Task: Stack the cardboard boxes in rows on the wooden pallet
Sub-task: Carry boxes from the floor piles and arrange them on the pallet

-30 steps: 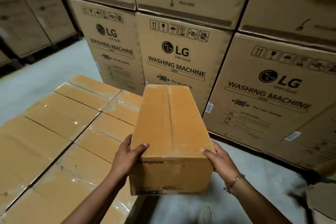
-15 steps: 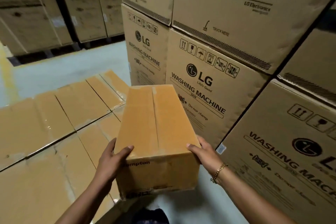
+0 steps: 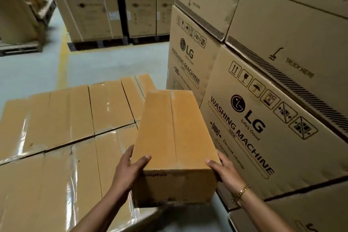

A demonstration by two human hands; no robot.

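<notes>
Tall LG washing machine cartons (image 3: 263, 118) are towering on the right, while a layer of taped cardboard boxes (image 3: 66, 147) is lying in rows at lower left. A long Crompton cardboard box (image 3: 173, 137) is hovering at that layer's right edge, the left hand (image 3: 130, 171) and right hand (image 3: 226, 173) each gripping a near corner, thumbs on top. A gold bracelet (image 3: 242, 192) is circling the right wrist

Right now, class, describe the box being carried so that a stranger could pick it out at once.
Start at the tall LG washing machine cartons on the right; left of them lies a low layer of taped boxes. The carried box is above that layer's right edge, gripped by the left hand and right hand. Unlike its neighbours, it is raised and held.
</notes>
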